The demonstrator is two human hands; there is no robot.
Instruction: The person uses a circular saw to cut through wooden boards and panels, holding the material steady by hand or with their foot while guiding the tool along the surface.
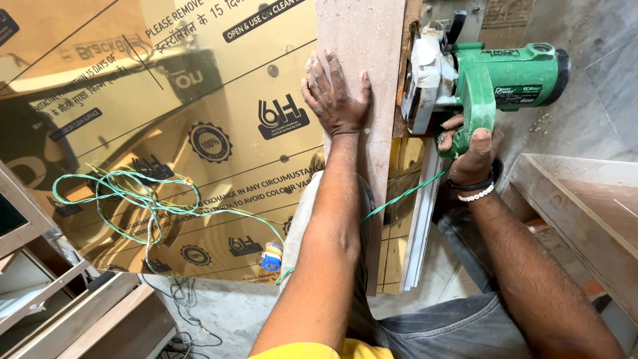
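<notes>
the left hand (335, 93) is laid flat, fingers spread, on a pale narrow board (362, 40) which lies beside a golden mirror-like sheet (166, 119). the handle of a green circular saw (492, 83) is gripped tightly by the right hand (473, 149), at the board's right edge. a green cable (143, 196) is seen tangled on the sheet.

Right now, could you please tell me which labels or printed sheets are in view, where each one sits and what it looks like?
Protective film: covers the big gold mirror-like sheet left of the left hand; black print, round seals, dark rounded bars.
Saw label: small dark rectangle with pale print on the green power saw, above the right hand.
No screens or packages show.
</notes>
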